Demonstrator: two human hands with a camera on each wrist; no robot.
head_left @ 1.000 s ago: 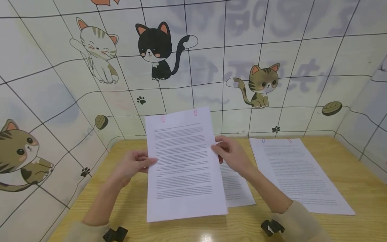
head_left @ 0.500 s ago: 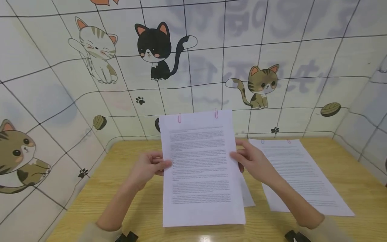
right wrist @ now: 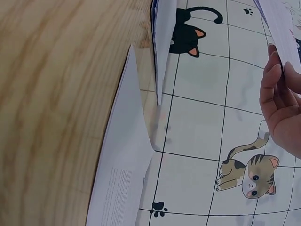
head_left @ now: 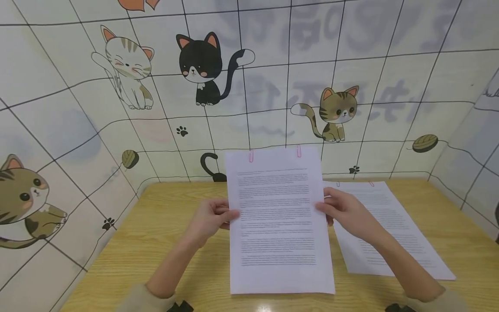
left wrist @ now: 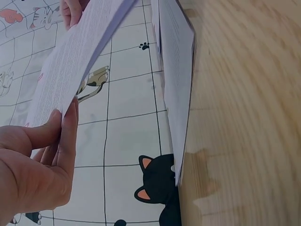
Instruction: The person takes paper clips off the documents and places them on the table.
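Observation:
I hold a stack of printed sheets (head_left: 278, 221) up over the wooden table (head_left: 171, 242), its lower edge near the table's front. Two pink paper clips (head_left: 251, 156) sit on its top edge. My left hand (head_left: 228, 215) pinches the stack's left edge, thumb in front. In the left wrist view the left hand (left wrist: 56, 141) grips the same stack (left wrist: 75, 66). My right hand (head_left: 325, 210) pinches the right edge. In the right wrist view only the right hand's fingers (right wrist: 277, 94) and a corner of the stack (right wrist: 282, 23) show.
A second clipped set of printed sheets (head_left: 390, 229) lies flat on the table at the right. More paper (left wrist: 176, 94) lies on the table under the held stack. Walls with cat pictures (head_left: 202, 65) close in the table at the back and on both sides.
Both hands have carried the held stack to the right. It now hides the sheet that lay in the middle of the table and overlaps the left edge of the right set.

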